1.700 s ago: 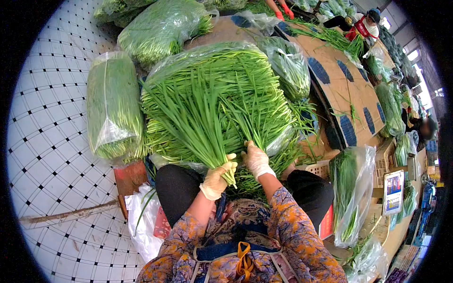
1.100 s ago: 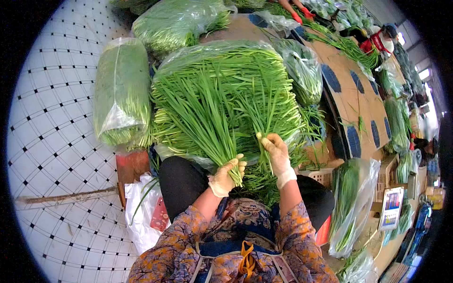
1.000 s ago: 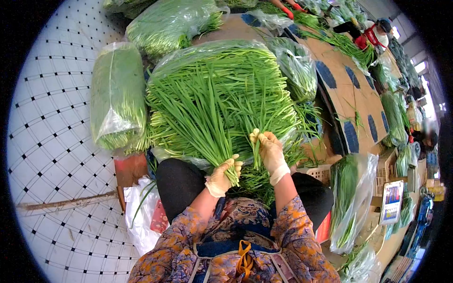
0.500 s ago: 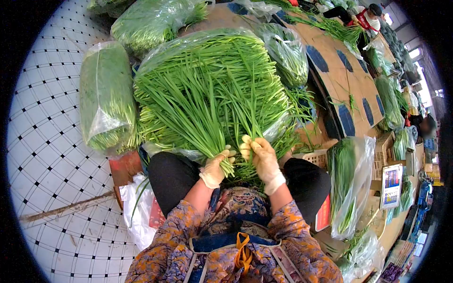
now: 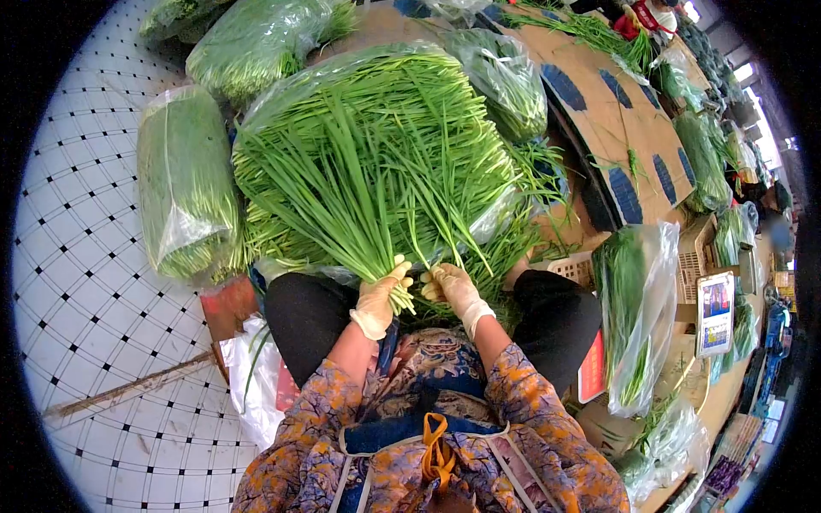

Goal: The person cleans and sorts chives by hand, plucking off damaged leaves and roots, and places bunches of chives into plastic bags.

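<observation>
My left hand (image 5: pixel 380 295), in a thin pale glove, is closed round the pale stem ends of a bunch of garlic chives (image 5: pixel 342 205). The long green leaves of this bunch fan up and away over a large heap of chives (image 5: pixel 428 94) in an open plastic bag in front of my knees. Close beside it, my gloved right hand (image 5: pixel 457 293) pinches a few thin chive stalks near their lower ends. Its fingertips are partly hidden, so the exact number of stalks cannot be told. Loose chives (image 5: pixel 505 248) lie just beyond my right hand.
A bagged chive bundle (image 5: pixel 188 179) stands on the tiled floor at left, another (image 5: pixel 637 316) at right. Cardboard (image 5: pixel 590 111) with blue patches lies at upper right. Plastic crates (image 5: pixel 697 256) and a scale display (image 5: pixel 715 314) are at right. A co-worker's red garment (image 5: pixel 637 19) shows far off.
My right hand has come down and left, nearer my left hand, its fingers turned inward. My left hand still grips the bunch, slightly lower. The whole view has shifted a little.
</observation>
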{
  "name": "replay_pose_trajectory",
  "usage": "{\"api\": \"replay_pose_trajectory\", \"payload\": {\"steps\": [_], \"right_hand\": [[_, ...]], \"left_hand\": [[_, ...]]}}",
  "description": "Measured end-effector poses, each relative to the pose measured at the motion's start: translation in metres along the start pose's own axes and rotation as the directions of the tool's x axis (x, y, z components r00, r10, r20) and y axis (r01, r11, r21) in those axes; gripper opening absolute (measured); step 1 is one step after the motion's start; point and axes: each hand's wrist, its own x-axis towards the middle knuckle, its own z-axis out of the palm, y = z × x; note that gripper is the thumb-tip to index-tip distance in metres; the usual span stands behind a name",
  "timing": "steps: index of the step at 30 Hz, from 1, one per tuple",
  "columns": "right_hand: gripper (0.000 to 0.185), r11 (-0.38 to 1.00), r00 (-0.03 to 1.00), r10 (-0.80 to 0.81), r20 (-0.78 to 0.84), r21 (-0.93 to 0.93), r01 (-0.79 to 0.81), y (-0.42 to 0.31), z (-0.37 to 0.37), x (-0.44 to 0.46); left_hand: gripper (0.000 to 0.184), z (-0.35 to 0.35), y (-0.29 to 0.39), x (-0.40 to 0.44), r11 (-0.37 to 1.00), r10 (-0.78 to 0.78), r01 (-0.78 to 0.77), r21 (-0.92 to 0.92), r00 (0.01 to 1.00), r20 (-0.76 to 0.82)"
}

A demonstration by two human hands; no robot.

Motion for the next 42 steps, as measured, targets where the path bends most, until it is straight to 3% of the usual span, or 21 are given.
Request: {"api": "replay_pose_trajectory", "payload": {"steps": [2,3,4,6,10,12,14,16,18,20,21,24,26,30,32,33,34,36,38,40,42], "right_hand": [[0.018,0.983,0.988,-0.129,0.087,-0.118,0.139,0.001,0.01,-0.006],[0.014,0.963,0.993,-0.076,0.095,-0.25,0.097,0.0,0.012,-0.013],[0.014,0.953,0.984,-0.141,0.111,-0.255,0.166,0.007,0.016,-0.012],[0.015,0.993,0.996,-0.056,0.071,-0.104,0.063,-0.001,0.018,-0.022],[0.019,0.97,0.986,-0.105,0.131,-0.203,0.13,-0.006,0.017,-0.03],[0.015,0.72,0.982,-0.15,0.118,-0.667,0.19,-0.016,0.011,-0.041],[0.017,0.625,0.881,-0.473,-0.015,-0.711,0.324,0.001,-0.023,-0.032],[0.033,0.496,0.637,-0.76,-0.126,-0.746,0.444,-0.012,-0.05,-0.027],[0.043,0.399,0.558,-0.793,-0.246,-0.901,0.17,0.0,-0.074,-0.01],[0.049,0.899,0.864,-0.154,-0.48,-0.431,-0.079,0.034,-0.098,0.026],[0.051,0.976,0.934,0.216,-0.286,0.053,-0.209,-0.005,-0.061,-0.006],[0.036,0.926,0.978,0.205,0.034,0.316,-0.206,-0.003,-0.038,-0.003],[0.027,0.921,0.976,0.215,-0.018,0.338,-0.196,-0.015,-0.02,-0.004],[0.024,0.981,0.975,0.191,-0.114,0.057,-0.186,-0.026,-0.009,0.003],[0.022,0.971,0.972,-0.184,-0.146,-0.179,0.157,-0.028,0.001,-0.004],[0.018,0.714,0.855,-0.499,-0.142,-0.627,0.313,0.004,-0.003,0.018],[0.012,0.165,0.731,-0.665,0.153,-0.925,0.343,-0.024,0.02,-0.018],[0.008,-0.105,0.797,-0.501,0.338,-0.938,0.331,-0.027,0.048,-0.036],[0.008,-0.112,0.733,-0.515,0.445,-0.882,0.457,-0.02,0.047,-0.042],[0.018,0.051,0.8,-0.288,0.527,-0.825,0.562,-0.046,0.043,-0.056],[0.024,0.642,0.856,-0.207,0.474,-0.594,0.484,-0.051,0.024,-0.052]], "left_hand": [[0.029,0.001,-0.005,0.002,0.999,0.014,-0.014,-0.047,1.0,-0.001],[0.032,-0.001,-0.007,0.005,0.993,-0.103,0.105,-0.049,0.994,0.045],[0.031,-0.002,-0.01,0.009,0.991,-0.103,0.115,-0.075,0.983,0.153],[0.029,0.001,-0.013,0.011,0.986,-0.118,0.128,-0.11,0.989,0.089],[0.029,0.007,-0.006,0.003,0.985,-0.144,0.146,-0.087,0.989,0.027],[0.03,0.013,0.012,-0.007,0.986,0.069,-0.067,-0.152,0.998,0.008],[0.03,0.021,0.042,-0.015,0.961,0.184,-0.15,-0.232,0.974,0.135],[0.03,0.023,0.069,-0.026,0.943,0.288,-0.238,-0.231,0.933,0.217],[0.029,0.018,0.081,-0.028,0.941,0.302,-0.245,-0.235,0.92,0.249],[0.031,0.006,0.067,-0.014,0.938,0.231,-0.175,-0.299,0.959,0.164],[0.031,0.004,0.056,-0.006,0.935,0.21,-0.167,-0.312,0.971,0.11],[0.029,-0.001,0.031,-0.009,0.967,0.087,-0.071,-0.247,0.995,0.056],[0.028,-0.004,0.019,-0.008,0.942,-0.072,0.063,-0.328,0.997,-0.015],[0.029,0.0,0.018,-0.005,0.952,-0.066,0.079,-0.297,0.996,0.054],[0.03,0.002,0.017,-0.005,0.953,-0.064,0.083,-0.291,0.995,0.072],[0.03,0.008,0.02,-0.01,0.978,-0.037,0.05,-0.202,0.997,0.065],[0.029,0.011,0.02,-0.013,0.994,-0.012,0.018,-0.111,0.998,0.061],[0.028,0.009,0.005,-0.004,0.995,0.057,-0.05,-0.089,0.995,0.082],[0.027,0.005,0.004,-0.008,0.998,0.028,-0.021,-0.066,0.993,0.113],[0.027,-0.005,0.008,-0.005,0.992,-0.016,0.026,-0.125,0.997,0.081],[0.027,-0.011,0.01,-0.005,0.981,-0.059,0.067,-0.185,0.997,0.049]]}}
